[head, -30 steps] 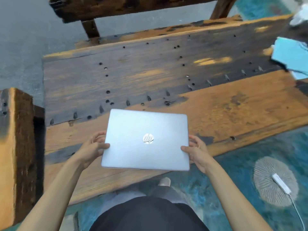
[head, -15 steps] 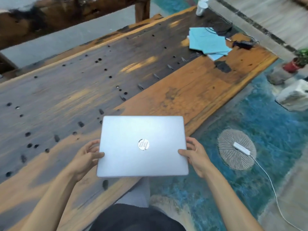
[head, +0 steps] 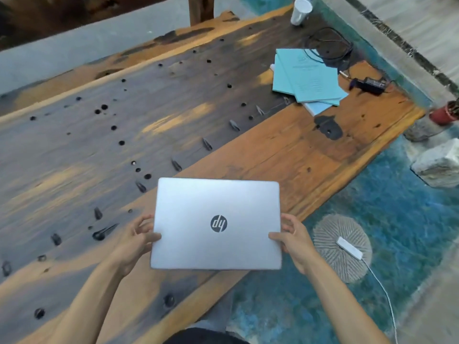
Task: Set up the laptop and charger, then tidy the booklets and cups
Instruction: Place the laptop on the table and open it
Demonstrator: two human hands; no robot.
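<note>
The left hand and the right hand hold a closed silver laptop by its 2 side edges, lid up. On each hand the thumb lies on the lid and the fingers curl under the edge. The logo on the lid appears upside down from the wearer's position. The laptop sits over the near edge of the wooden table; whether it touches the wood cannot be determined.

Far ahead of the right hand, a loose stack of light blue booklets lies on the table, fanned and not aligned. Just beyond the booklets, a black cable lies in a coil, partly on the top booklet. To the right of the booklets, a black charger rests near the far table corner. Farther ahead, at the table end, a white cup stands upside down; a 2nd one shows behind it, cut off by the frame edge.

To the right of the right hand, off the table, a round ribbed mat lies on the blue floor. A white adapter with a white cord lies on the mat. Farther right, a pale stone block sits on the floor.
</note>
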